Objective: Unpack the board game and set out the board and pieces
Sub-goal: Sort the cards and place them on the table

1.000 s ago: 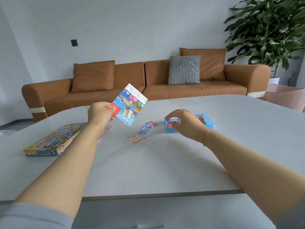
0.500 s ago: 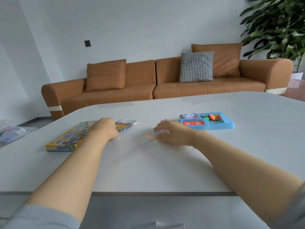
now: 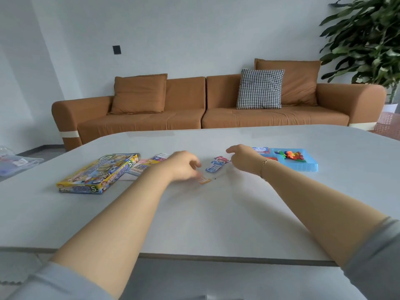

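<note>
left hand (image 3: pixel 184 165) now over orange card (image 3: pixel 204 180)

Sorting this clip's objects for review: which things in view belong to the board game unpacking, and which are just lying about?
Part of the job:
- game box
- folded sheet beside it
- blue tray with coloured pieces
- blue card packet
- red card packet
- orange card at the left hand

Just lying about:
- sofa
- houndstooth cushion
- potted plant
- plastic bag on the floor

On the table (image 3: pixel 194 213), the game box (image 3: pixel 98 173) lies left, the tray (image 3: pixel 307 166) right, small packets (image 3: pixel 216 165) between them.
</note>
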